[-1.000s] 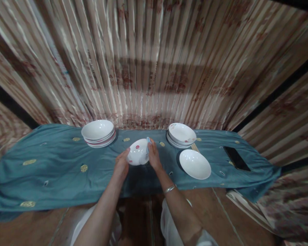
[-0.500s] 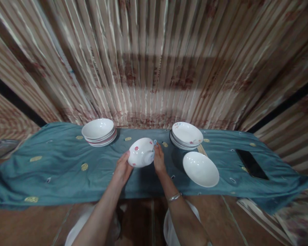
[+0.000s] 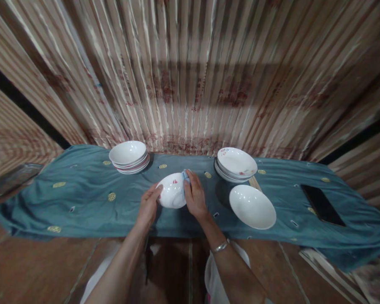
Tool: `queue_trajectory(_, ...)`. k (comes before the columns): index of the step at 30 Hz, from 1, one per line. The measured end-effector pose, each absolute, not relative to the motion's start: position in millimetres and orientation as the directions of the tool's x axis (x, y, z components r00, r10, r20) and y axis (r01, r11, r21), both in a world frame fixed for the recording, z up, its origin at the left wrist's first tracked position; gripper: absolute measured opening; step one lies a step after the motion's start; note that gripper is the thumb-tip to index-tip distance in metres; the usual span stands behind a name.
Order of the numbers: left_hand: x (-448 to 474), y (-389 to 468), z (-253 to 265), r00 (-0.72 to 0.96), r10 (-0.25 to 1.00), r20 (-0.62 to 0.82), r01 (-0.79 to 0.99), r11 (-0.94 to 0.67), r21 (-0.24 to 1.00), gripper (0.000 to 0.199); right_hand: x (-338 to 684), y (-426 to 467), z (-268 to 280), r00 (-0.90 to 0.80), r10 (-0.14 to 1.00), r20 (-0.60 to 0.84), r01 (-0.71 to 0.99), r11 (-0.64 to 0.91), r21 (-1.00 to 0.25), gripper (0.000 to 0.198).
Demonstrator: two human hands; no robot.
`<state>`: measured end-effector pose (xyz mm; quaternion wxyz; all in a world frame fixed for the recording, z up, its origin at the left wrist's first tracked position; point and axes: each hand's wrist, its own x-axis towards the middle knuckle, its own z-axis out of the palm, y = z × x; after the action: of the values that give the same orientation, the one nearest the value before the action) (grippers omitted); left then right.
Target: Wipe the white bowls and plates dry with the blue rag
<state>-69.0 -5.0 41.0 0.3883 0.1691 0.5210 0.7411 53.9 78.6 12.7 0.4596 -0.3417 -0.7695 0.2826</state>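
Note:
A white bowl point(image 3: 171, 193) with small red motifs is tipped on its side above the cloth, its outer wall towards me. My left hand point(image 3: 150, 204) grips its left rim, thumb on the outside. On the other side my right hand point(image 3: 194, 195) presses a light blue cloth point(image 3: 186, 175) against the bowl's outer right side, fingers closed over it. Part of the cloth is hidden under the fingers.
A stack of white bowls point(image 3: 129, 156) stands back left. Flower-patterned plates point(image 3: 237, 164) are stacked back right, with a single white bowl point(image 3: 252, 207) in front. A black phone point(image 3: 323, 204) lies farther right on the green tablecloth point(image 3: 88, 211). A pleated curtain point(image 3: 190, 84) hangs behind.
The bowl has turned in my hands, so its foot and red motifs show differently. My right hand has moved up over the bowl's side, and more of the blue cloth shows. The view has shifted slightly.

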Motion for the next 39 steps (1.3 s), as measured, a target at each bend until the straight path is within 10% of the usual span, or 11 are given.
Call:
queue_trajectory(16,-69.8,-7.2,31.7,-0.578,0.808,-0.108,-0.4,-0.165,0.902,0.031,46.5,42.8,34.3,-0.645,0.447,0.62,0.334,0.894,-0.298,0.044)
queue_trajectory(39,-70.6,-7.6,38.6,-0.575,0.79,-0.213,-0.518,-0.15,0.842,0.046,44.1,82.3,-5.1,-0.34,0.862,0.375,0.078,0.424,-0.902,0.052)
